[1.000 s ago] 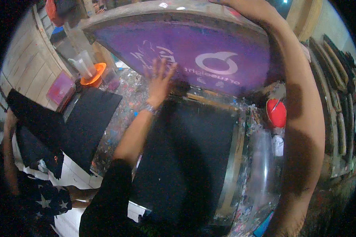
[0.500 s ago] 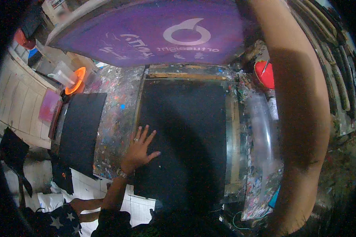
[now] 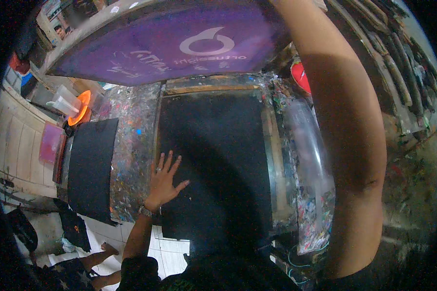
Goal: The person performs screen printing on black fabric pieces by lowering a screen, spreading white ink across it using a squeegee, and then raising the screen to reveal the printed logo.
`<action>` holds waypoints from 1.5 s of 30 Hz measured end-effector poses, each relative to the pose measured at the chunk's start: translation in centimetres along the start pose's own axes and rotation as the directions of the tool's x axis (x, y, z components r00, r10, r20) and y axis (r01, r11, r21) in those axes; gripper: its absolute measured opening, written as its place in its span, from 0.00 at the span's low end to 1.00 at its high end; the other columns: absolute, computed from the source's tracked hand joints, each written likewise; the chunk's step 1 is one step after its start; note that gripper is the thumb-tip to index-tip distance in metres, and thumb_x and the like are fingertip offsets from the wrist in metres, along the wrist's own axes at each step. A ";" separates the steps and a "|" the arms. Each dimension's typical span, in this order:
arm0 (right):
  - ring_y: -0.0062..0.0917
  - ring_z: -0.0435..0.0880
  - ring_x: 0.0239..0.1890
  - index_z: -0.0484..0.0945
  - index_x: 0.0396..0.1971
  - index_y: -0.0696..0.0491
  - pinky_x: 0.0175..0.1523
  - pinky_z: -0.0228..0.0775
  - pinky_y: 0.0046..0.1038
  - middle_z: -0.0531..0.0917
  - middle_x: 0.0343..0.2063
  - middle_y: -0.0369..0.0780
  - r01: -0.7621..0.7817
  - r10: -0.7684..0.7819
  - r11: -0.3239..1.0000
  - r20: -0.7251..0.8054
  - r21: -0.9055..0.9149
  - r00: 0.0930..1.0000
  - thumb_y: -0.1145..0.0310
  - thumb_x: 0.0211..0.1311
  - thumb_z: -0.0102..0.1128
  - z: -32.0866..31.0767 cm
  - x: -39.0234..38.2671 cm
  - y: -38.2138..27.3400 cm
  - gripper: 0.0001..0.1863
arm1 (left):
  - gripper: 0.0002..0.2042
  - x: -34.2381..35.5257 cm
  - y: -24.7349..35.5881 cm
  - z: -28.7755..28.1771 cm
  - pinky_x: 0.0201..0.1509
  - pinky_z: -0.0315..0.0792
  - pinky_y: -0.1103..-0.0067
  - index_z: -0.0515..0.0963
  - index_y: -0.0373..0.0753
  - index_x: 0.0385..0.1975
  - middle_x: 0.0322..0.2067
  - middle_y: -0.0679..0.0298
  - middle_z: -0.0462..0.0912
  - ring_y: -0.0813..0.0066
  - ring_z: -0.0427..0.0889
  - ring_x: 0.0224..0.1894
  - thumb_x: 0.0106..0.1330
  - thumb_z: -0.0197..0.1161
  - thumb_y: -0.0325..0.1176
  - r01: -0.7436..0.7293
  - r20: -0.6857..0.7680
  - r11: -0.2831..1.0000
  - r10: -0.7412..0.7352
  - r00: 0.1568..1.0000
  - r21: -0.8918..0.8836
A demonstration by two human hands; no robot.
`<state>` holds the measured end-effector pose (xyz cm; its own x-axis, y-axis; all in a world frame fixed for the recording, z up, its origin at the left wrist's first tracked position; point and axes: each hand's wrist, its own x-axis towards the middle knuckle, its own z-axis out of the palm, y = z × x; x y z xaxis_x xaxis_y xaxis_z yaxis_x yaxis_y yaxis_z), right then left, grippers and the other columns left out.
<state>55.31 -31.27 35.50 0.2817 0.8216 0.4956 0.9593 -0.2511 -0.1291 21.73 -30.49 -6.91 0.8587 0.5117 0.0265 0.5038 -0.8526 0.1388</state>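
My left hand (image 3: 164, 184) lies flat on a sheet of black fabric (image 3: 213, 145), fingers spread, near its left edge. A ring and a wristwatch (image 3: 146, 211) are on it. My right arm (image 3: 347, 121) stretches up along the right side toward the top edge, and its hand is cut off from view. Beyond the black fabric a printing screen (image 3: 155, 56) stands tilted up, with purple mesh bearing a pale ring-shaped mark and lettering. What holds the screen up cannot be seen.
A second black fabric piece (image 3: 91, 167) lies left on the paint-spattered table (image 3: 133, 145). Behind it stand a clear plastic jug (image 3: 65, 102) and an orange dish (image 3: 81, 107). A clear plastic roll (image 3: 308, 140) and a red container (image 3: 300, 77) sit right. Another person's legs (image 3: 99, 259) show lower left.
The whole view has shifted, so the table and screen sit farther left. My left hand stays flat on the black fabric. More of the other person's leg and foot shows.
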 end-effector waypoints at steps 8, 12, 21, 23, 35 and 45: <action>0.43 0.87 0.38 0.84 0.31 0.63 0.45 0.78 0.40 0.86 0.32 0.54 -0.032 0.022 0.996 -0.112 -0.082 0.994 0.32 0.58 0.53 1.3 -6.0 -2.1 0.40 | 0.41 -0.2 3.1 -5.7 0.74 0.43 0.49 0.50 0.46 0.74 0.74 0.51 0.47 0.47 0.44 0.75 0.63 0.62 0.50 0.029 -0.098 0.980 -0.049 0.994 -0.198; 0.43 0.85 0.37 0.83 0.37 0.57 0.50 0.72 0.41 0.84 0.29 0.50 0.293 -0.303 0.952 -0.408 -0.089 0.861 0.38 0.55 0.62 5.4 -15.0 -3.0 0.32 | 0.38 -3.1 6.2 -11.3 0.65 0.65 0.55 0.44 0.38 0.73 0.69 0.44 0.56 0.48 0.66 0.65 0.69 0.58 0.35 -0.249 -0.380 0.355 -0.368 0.849 -0.901; 0.47 0.84 0.35 0.77 0.39 0.49 0.41 0.73 0.48 0.83 0.27 0.48 0.067 -0.179 0.976 0.583 0.209 0.792 0.58 0.54 0.67 18.2 -29.1 -3.3 0.16 | 0.16 -9.8 8.9 -2.7 0.54 0.80 0.61 0.64 0.34 0.57 0.51 0.50 0.73 0.55 0.81 0.49 0.73 0.56 0.29 0.002 0.302 -0.485 -0.541 0.785 -0.874; 0.48 0.84 0.33 0.76 0.38 0.49 0.39 0.74 0.47 0.83 0.26 0.48 0.070 -0.177 0.977 0.588 0.200 0.790 0.58 0.55 0.66 18.4 -29.5 -2.2 0.15 | 0.17 -9.8 8.5 -0.7 0.54 0.81 0.62 0.63 0.34 0.57 0.50 0.51 0.74 0.56 0.82 0.49 0.72 0.56 0.29 0.002 0.275 -0.458 -0.530 0.802 -0.889; 0.39 0.86 0.32 0.76 0.40 0.46 0.43 0.73 0.46 0.84 0.31 0.41 0.295 -0.288 0.938 0.065 -0.182 0.955 0.62 0.59 0.56 28.0 -22.8 1.2 0.10 | 0.18 -9.7 8.2 -2.8 0.50 0.82 0.69 0.61 0.32 0.56 0.47 0.51 0.75 0.60 0.84 0.47 0.73 0.55 0.30 0.106 0.289 -0.350 -0.527 0.799 -0.931; 0.47 0.85 0.35 0.76 0.42 0.52 0.35 0.74 0.48 0.83 0.25 0.48 0.172 -0.354 0.931 0.681 0.322 0.641 0.62 0.64 0.53 24.8 -23.4 1.4 0.12 | 0.15 -10.1 5.7 -0.6 0.40 0.83 0.72 0.69 0.27 0.49 0.36 0.47 0.84 0.62 0.87 0.36 0.74 0.54 0.35 0.417 0.482 -0.242 -0.429 0.764 -0.876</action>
<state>50.47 -38.17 2.42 -0.1464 0.9640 -0.2221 0.9475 0.0721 -0.3115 15.87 -40.40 -5.77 0.4847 0.7061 -0.5162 0.1540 0.5121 0.8450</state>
